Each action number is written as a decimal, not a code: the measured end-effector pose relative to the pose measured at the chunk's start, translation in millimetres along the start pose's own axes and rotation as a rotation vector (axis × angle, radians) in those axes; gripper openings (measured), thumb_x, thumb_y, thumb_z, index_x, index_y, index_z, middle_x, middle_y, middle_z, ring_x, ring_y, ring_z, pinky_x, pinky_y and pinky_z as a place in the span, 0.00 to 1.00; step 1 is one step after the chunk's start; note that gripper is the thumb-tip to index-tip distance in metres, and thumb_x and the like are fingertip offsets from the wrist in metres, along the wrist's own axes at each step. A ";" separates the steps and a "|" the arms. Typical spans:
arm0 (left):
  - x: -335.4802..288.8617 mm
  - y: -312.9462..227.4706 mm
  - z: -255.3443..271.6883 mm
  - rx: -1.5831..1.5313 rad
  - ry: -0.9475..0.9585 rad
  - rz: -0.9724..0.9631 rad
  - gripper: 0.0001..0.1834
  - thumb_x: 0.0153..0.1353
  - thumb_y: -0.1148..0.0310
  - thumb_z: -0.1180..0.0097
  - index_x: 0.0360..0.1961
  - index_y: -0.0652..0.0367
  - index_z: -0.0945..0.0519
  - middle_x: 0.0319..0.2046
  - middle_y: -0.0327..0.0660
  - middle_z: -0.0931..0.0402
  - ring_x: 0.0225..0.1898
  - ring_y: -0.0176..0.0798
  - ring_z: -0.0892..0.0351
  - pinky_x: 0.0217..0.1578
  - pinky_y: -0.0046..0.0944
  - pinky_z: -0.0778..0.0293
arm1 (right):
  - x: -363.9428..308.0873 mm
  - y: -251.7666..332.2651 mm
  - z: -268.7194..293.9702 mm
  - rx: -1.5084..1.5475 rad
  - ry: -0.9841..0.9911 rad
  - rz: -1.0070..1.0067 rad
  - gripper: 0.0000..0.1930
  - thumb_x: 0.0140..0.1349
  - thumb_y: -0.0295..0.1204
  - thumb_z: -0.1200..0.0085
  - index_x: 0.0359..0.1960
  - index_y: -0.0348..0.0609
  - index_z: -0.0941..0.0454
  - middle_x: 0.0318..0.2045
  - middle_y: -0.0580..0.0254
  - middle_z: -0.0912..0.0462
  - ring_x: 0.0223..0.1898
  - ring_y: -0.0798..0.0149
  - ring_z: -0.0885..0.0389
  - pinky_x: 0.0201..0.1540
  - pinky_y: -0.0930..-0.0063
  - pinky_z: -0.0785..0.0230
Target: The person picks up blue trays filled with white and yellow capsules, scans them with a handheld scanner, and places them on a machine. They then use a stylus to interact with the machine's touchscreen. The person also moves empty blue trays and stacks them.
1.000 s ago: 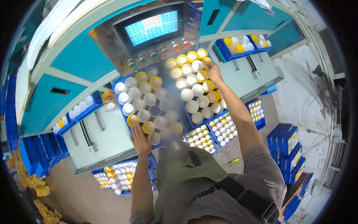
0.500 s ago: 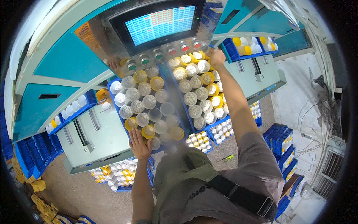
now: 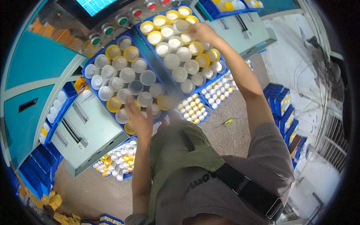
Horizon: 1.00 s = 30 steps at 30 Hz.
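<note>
Head view — cups (image 3: 113, 108) of white granules (image 3: 155, 38) (left fingers (image 3: 131, 106) apart, right fingers (image 3: 194, 30): grip unclear)

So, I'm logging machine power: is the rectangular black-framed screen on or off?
On: the rectangular black-framed screen glows bright blue, though its upper part lies outside the picture.

Two blue trays (image 3: 159, 60); translucent and yellow cups (image 3: 127, 75) in each

Wears gry short-slv tee (image 3: 221, 191), olive apron (image 3: 200, 146), blk buckled strap (image 3: 247, 189).
</note>
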<state>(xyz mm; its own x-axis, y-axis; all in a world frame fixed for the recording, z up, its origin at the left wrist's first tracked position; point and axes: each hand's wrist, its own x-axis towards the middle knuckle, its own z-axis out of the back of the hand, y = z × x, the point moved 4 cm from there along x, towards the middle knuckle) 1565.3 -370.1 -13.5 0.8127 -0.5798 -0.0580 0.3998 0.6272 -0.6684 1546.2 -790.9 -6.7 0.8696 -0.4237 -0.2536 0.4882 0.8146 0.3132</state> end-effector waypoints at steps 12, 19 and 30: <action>71.3 -142.3 -167.4 -0.203 0.258 0.035 0.45 0.44 0.85 0.42 0.67 0.63 0.43 0.64 0.70 0.64 0.59 0.74 0.41 0.62 0.51 0.39 | -117.3 -17.6 -72.4 -0.124 -0.145 -0.009 0.25 0.57 0.27 0.45 0.58 0.64 0.26 0.64 0.54 0.37 0.54 0.42 0.26 0.57 0.56 0.29; 79.6 -151.5 -184.4 -0.134 0.187 0.232 0.35 0.50 0.85 0.46 0.62 0.58 0.35 0.66 0.62 0.59 0.59 0.71 0.43 0.56 0.54 0.31 | -122.0 -3.7 -71.4 -0.285 -0.161 -0.251 0.25 0.58 0.28 0.47 0.57 0.72 0.27 0.62 0.57 0.37 0.56 0.41 0.28 0.54 0.49 0.29; 85.6 -147.3 -205.8 0.062 0.087 0.175 0.32 0.51 0.77 0.41 0.59 0.58 0.35 0.61 0.64 0.49 0.58 0.72 0.41 0.53 0.57 0.31 | -99.5 -46.2 -97.6 0.078 -0.172 0.008 0.25 0.53 0.23 0.43 0.55 0.60 0.24 0.59 0.43 0.34 0.56 0.44 0.27 0.57 0.60 0.30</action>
<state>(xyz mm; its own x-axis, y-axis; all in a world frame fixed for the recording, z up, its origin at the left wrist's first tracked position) 1488.7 -619.2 -72.6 0.8333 -0.5006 -0.2348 0.2834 0.7513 -0.5960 1429.9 -747.7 -85.2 0.8699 -0.4844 -0.0925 0.4798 0.7879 0.3860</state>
